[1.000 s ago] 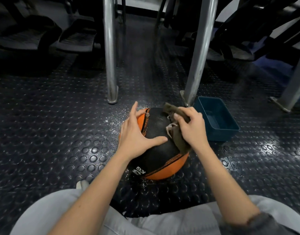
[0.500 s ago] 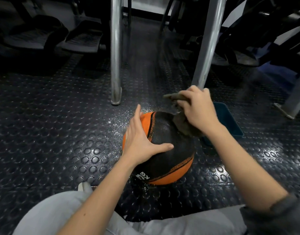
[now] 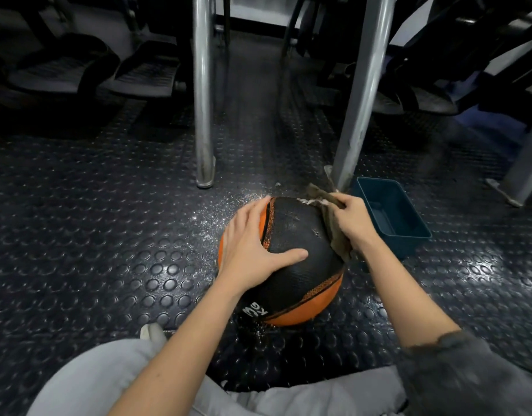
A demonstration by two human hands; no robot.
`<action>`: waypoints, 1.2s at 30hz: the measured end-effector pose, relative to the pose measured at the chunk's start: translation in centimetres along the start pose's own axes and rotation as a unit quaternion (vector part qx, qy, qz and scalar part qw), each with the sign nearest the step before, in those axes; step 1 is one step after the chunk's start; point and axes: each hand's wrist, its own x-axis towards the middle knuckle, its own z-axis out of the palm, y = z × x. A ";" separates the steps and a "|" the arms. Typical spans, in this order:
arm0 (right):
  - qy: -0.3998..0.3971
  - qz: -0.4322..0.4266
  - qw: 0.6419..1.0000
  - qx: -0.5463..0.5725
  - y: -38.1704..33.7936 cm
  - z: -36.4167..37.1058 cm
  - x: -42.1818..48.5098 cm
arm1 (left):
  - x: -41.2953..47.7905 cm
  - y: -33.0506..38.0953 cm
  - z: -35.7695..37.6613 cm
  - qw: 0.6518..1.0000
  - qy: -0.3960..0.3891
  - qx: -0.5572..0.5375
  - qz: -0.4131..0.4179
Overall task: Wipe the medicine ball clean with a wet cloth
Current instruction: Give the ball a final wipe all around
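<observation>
A black and orange medicine ball [image 3: 297, 244] sits on the studded rubber floor between my knees. My left hand [image 3: 252, 247] lies flat on its left upper side, fingers spread, thumb stretched across the black panel. My right hand [image 3: 350, 219] grips a brownish wet cloth [image 3: 334, 235] and holds it against the ball's upper right side. One end of the cloth sticks up past the ball's far edge; the lower end hangs under my wrist.
A dark teal plastic tub [image 3: 391, 214] stands just right of the ball. Two metal frame legs [image 3: 203, 94] [image 3: 361, 94] rise behind the ball. Water drops glisten on the floor [image 3: 108, 235] by the ball. Dark gym machine parts [image 3: 138, 70] line the back.
My right hand with the cloth has come down from above the ball's far right edge onto its right side. The left hand has kept its place on the ball.
</observation>
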 end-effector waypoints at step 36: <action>-0.064 0.087 0.994 0.035 2.0 0.6 3.1 | 0.7 -1.6 -0.7 0.999 0.010 -0.044 -0.016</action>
